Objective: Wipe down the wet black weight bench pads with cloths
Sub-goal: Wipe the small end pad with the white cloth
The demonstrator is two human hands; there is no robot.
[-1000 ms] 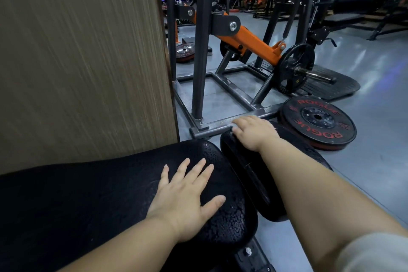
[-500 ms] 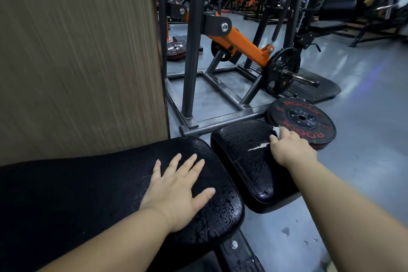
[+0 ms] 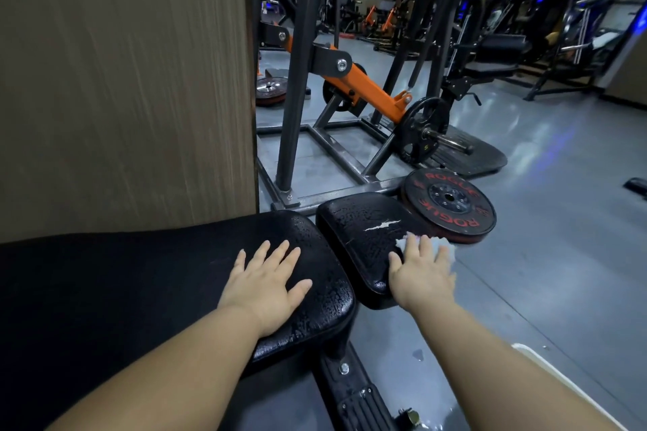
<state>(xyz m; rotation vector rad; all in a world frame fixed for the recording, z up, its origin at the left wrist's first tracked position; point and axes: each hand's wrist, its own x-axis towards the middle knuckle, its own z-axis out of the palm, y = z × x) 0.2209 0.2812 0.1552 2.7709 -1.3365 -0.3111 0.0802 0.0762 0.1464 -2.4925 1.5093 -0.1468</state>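
Wiping the small pad (image 3: 364, 238): right hand (image 3: 422, 276) flat on the cloth (image 3: 450, 250) (left hand (image 3: 266, 276) spread, empty); next, sweep its beaded far half.

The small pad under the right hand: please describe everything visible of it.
The small pad is black and rounded, its cracked leather-like cover beaded with water drops. A jagged white tear crosses its top. It sits beside the end of the big pad, a narrow gap between them; a plate lies by its far right edge. The right hand presses a white cloth on its right side.
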